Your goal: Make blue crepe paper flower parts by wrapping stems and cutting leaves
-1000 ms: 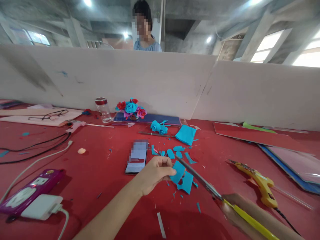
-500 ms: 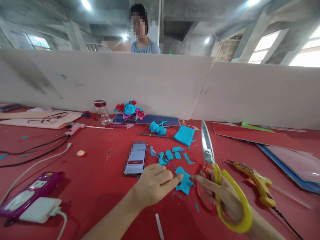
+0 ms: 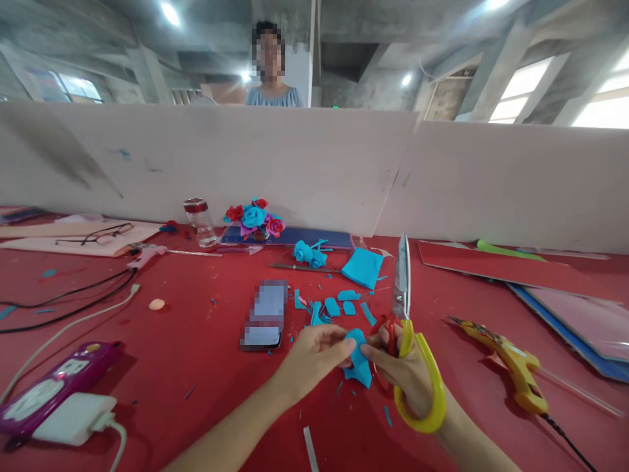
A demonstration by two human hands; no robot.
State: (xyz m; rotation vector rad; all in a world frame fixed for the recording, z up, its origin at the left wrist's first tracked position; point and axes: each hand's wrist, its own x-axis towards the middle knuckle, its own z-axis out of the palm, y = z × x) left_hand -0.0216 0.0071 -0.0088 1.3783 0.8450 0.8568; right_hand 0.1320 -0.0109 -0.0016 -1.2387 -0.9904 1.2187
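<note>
My left hand (image 3: 317,357) pinches the left edge of a blue crepe-paper piece (image 3: 359,368) between thumb and fingers. My right hand (image 3: 410,377) has the scissors (image 3: 401,285) hooked around it, blades upward and pressed together, with one red and one yellow handle loop. The right thumb and fingertips also meet the right edge of the same paper. Several small blue paper cutouts (image 3: 332,307) lie just beyond the hands. Behind them are a folded blue paper square (image 3: 362,267) and blue paper roses (image 3: 309,252).
A phone (image 3: 265,314) lies left of the cutouts. To the right rests a yellow glue gun (image 3: 511,367). A power strip (image 3: 73,367) is at left. Farther back stand a glass bottle (image 3: 200,223) and a paper bouquet (image 3: 255,217). Behind the white partition (image 3: 295,157) is a person (image 3: 272,95).
My right hand has moved left with the scissors, which turned more upright. Both hands have come together and taken hold of the blue paper piece. The person behind the partition has shifted slightly left.
</note>
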